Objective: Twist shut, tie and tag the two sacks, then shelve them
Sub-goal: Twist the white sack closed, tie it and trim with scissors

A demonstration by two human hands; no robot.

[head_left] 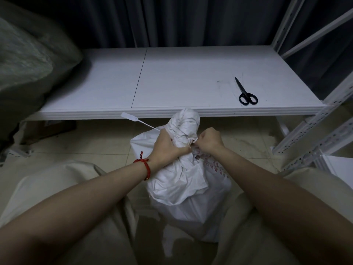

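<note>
White shelf board, flat and matte with one seam, spans the upper centre of the frame. Grey-green sack, coarse and bulging, upper left. White sack, crinkled woven plastic, stands on the tiled floor at centre, its neck twisted into a rope-like knob. Left hand: fingers curled round the neck. Right hand: fingers curled tight, pinching at the neck's right side; cloth or tie, cannot tell. Black scissors lie on the board, right. Flat white tag on a thin strap juts out left of the neck.
</note>
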